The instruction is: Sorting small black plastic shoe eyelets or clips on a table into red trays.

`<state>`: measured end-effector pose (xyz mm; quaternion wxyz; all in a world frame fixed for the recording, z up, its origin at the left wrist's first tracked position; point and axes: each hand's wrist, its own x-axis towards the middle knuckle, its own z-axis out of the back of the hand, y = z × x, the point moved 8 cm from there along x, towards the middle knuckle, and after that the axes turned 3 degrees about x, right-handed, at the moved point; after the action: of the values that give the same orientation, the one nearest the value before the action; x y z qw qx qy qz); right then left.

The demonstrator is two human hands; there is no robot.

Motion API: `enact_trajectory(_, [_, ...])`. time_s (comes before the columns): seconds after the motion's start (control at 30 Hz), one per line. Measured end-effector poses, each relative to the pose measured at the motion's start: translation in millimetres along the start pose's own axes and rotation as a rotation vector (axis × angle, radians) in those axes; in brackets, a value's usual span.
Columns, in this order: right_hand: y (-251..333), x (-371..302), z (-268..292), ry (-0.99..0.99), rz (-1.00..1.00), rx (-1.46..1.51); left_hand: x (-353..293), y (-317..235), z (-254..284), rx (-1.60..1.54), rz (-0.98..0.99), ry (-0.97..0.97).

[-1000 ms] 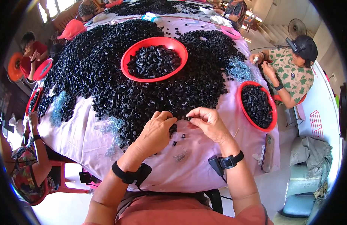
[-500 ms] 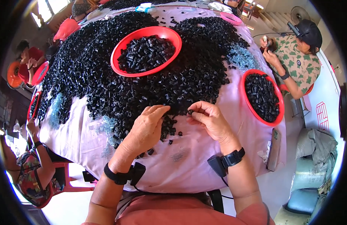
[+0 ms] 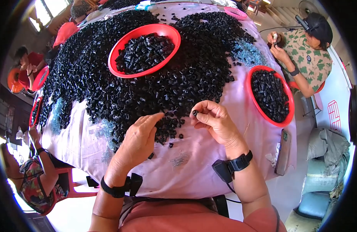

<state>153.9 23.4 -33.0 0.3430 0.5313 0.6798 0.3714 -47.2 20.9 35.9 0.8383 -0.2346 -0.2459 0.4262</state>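
Note:
Between the thumb and forefinger of my right hand (image 3: 221,125) is a small black plastic cap (image 3: 194,113), its ring-shaped end showing. My left hand (image 3: 138,141) hovers at the near edge of a wide heap of similar black caps (image 3: 201,81), its fingers stretched out toward the right. Nothing shows in the left hand, though its palm side is hidden. A few loose caps (image 3: 170,145) lie on the pink cloth between my two hands.
A red basin (image 3: 113,65) of black caps rests on the heap, another red basin (image 3: 251,94) stands at the right. Near it lies a phone (image 3: 282,152). Clear bluish plastic bits (image 3: 250,54) are scattered on the cloth. Co-workers sit at the right (image 3: 306,54) and left (image 3: 35,181).
My left hand has drawn away leftward from the right one. My right hand has turned a little, so the cap in it shows more plainly. The whole view has shifted slightly.

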Motion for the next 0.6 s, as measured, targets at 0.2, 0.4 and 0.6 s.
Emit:
enact_trajectory(0.2, [-1, -1, -2, 0.057, -0.027, 0.150, -4, -2, -2, -0.068, 0.026, 0.046])
enact_trajectory(0.4, [-11, 2, 4, -0.042, -0.042, -0.013, 1, -17, -21, 0.047, -0.117, 0.052])
enact_trajectory(0.6, [-9, 2, 1, -0.023, -0.045, -0.013, 3, -24, -13, -0.104, -0.097, -0.005])
